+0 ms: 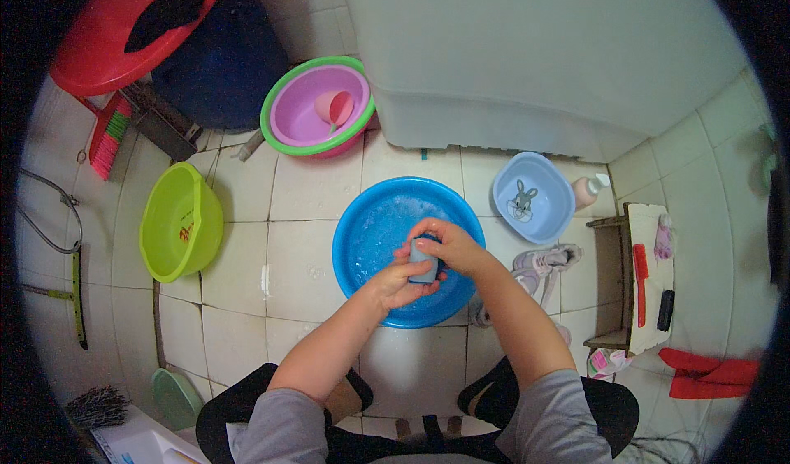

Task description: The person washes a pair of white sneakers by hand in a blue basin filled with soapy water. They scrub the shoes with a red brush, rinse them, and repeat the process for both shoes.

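Note:
A small grey, rounded-edged object [423, 260], whose exact kind I cannot tell, is held between both hands. My left hand [398, 284] supports it from below and the side, with the thumb across its lower part. From above, my right hand [449, 245] curls around its upper end, the thumb pressed on it. Both hands are over a round blue plastic basin [352, 217] with cloudy, bubbly water [386, 229] inside. The underside of the grey object is hidden by my fingers.
A light-blue basin [549, 202], a pump bottle [587, 191] and laced shoes [543, 263] are at right, beside a small shelf [648, 303]. A yellow-green basin [207, 236] leans at left. Nested basins [293, 149] holding a dipper [341, 107] stand behind, near a large pale bin [494, 118].

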### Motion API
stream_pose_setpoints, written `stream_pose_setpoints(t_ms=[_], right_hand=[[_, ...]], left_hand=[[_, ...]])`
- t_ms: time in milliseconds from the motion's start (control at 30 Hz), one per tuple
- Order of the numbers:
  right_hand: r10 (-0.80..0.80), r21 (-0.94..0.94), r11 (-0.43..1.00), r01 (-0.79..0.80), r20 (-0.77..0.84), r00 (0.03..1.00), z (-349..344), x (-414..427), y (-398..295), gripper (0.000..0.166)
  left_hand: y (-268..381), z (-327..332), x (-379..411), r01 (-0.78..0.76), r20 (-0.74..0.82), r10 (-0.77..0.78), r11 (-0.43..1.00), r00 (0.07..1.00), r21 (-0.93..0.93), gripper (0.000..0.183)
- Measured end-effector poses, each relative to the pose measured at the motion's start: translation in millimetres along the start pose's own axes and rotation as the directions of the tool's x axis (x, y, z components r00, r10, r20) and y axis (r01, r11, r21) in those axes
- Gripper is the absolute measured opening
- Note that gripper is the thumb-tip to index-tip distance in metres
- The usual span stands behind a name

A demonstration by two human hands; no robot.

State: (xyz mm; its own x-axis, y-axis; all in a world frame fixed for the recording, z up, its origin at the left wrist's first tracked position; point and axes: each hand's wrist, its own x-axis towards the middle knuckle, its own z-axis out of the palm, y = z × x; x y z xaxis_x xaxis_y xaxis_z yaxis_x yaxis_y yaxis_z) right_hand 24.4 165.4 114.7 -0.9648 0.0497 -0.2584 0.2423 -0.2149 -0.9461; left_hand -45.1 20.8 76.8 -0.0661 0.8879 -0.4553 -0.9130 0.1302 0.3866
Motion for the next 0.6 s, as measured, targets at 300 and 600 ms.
stream_pose_setpoints(t_ms=[300, 600], right_hand=[[-0.186, 0.098, 0.977, 0.187, -0.018, 0.982, 6, 9, -12, 0.022], [0.038, 0.105, 0.994, -0.018, -0.19, 0.981, 12, 35, 13, 0.023]], left_hand=[[8, 17, 0, 0.18, 0.158, -0.171, 0.983, 0.972, -0.039, 0.015], [-7, 5, 20, 0.107, -0.21, -0.022, 0.909, 0.977, 0.403, 0.014]])
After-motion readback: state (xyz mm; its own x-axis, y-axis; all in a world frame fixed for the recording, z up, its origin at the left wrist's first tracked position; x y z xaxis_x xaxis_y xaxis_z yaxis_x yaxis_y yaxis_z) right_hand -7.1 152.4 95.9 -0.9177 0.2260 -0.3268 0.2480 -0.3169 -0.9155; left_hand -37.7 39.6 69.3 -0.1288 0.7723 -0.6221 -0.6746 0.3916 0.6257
